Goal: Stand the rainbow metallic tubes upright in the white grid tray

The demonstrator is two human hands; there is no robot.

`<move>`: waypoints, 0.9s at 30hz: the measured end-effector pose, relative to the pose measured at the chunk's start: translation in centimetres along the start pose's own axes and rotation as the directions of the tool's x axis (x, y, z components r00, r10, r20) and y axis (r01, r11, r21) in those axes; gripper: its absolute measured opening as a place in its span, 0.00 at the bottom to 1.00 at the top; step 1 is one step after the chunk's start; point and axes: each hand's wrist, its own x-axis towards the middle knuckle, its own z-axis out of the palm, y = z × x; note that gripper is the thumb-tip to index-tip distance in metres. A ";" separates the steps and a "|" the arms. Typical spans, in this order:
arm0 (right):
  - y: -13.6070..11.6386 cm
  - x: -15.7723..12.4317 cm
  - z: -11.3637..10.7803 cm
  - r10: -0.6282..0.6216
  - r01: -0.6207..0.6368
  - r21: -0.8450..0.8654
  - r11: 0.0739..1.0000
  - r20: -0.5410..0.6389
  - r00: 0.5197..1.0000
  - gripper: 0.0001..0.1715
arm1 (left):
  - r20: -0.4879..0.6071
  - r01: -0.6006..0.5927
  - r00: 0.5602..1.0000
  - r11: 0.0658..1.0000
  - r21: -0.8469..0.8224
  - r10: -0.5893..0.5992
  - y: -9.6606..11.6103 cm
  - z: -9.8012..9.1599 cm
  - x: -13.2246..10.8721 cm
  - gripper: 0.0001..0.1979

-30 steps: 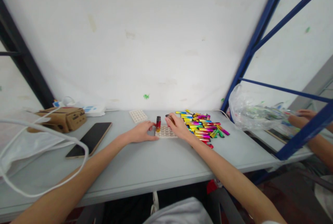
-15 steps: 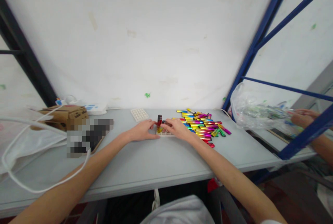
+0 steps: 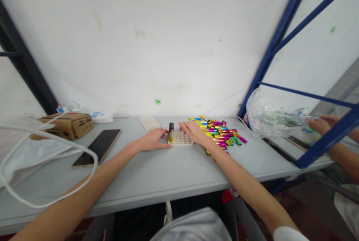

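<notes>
A: Main thing, where?
B: Cream, rectangular, many-holed tray (image 3: 183, 140), centre of frame, flat on the pale grey table (image 3: 157, 173). Slim lighters with dark tops and yellowish bodies (image 3: 171, 133) stand upright in its left end, one behind another. Looks like three; too small to be sure.
A: Hands?
B: Left hand (image 3: 153, 140) at the tray's left end, thumb and fingers apart, fingertips beside the standing lighters. Can't tell if it grips the tray. Right hand (image 3: 195, 132) over the tray's right part, fingers loosely extended, nothing visible in it; underside hidden.
A: How far along?
B: Early, I'd judge. Only that short file is upright; most visible holes have no lighter. Plenty left: a loose pile of shiny multicoloured lighters (image 3: 221, 133) lies right of centre, partly behind the right forearm.
A: Further out?
B: Second cream holed tray (image 3: 149, 123), just behind the left hand. Black-screened phone (image 3: 98, 147) and brown cardboard box (image 3: 74, 126) on the left. Clear plastic bag (image 3: 259, 116) and another person's hands (image 3: 321, 124) at right.
</notes>
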 end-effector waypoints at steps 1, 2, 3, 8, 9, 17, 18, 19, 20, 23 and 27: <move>1.1 0.5 -0.6 0.050 -0.050 -0.035 0.998 -0.012 0.999 0.27 | 0.000 0.003 1.000 1.000 0.002 -0.003 0.0 0.0 0.0 0.29; 2.3 1.0 -1.2 0.105 -0.105 -0.097 0.990 -0.008 0.994 0.23 | 0.001 0.004 1.000 1.000 0.005 -0.004 0.1 -0.1 0.0 0.30; 3.6 1.6 -1.7 0.166 -0.160 -0.178 0.971 0.016 0.986 0.20 | 0.004 0.005 1.000 1.000 0.009 -0.005 0.1 -0.1 -0.1 0.30; 8.8 3.7 -2.4 0.362 -0.308 -0.354 0.883 0.094 0.927 0.21 | -0.015 0.010 1.000 1.000 0.012 -0.010 0.0 0.0 -0.1 0.31; 9.4 3.7 -2.2 0.382 -0.319 -0.367 0.874 0.112 0.917 0.20 | -0.016 0.009 1.000 1.000 0.011 -0.009 -0.1 0.0 -0.1 0.31; 10.2 2.1 -1.4 0.327 -0.265 -0.354 0.897 0.127 0.936 0.17 | 0.006 0.005 1.000 1.000 0.017 -0.005 -0.1 0.1 0.0 0.30; 10.0 2.0 -1.6 0.311 -0.254 -0.343 0.904 0.123 0.942 0.16 | 0.009 0.005 1.000 1.000 0.017 -0.005 -0.1 0.0 0.0 0.30; 9.9 1.9 -1.8 0.297 -0.244 -0.337 0.909 0.116 0.948 0.16 | 0.011 0.005 1.000 1.000 0.018 -0.005 0.0 0.0 0.0 0.30; 9.7 1.9 -2.1 0.282 -0.236 -0.329 0.915 0.102 0.954 0.15 | 0.014 0.007 1.000 1.000 0.019 -0.007 0.0 -0.1 0.0 0.30; 9.0 1.8 -2.9 0.241 -0.237 -0.198 0.951 -0.003 0.971 0.16 | 0.022 0.014 1.000 1.000 0.016 -0.015 0.1 -0.2 0.0 0.30; 7.6 1.9 -3.7 0.291 -0.220 0.311 0.925 -0.205 0.934 0.20 | 0.020 0.020 1.000 1.000 0.017 -0.020 0.2 -0.2 -0.1 0.29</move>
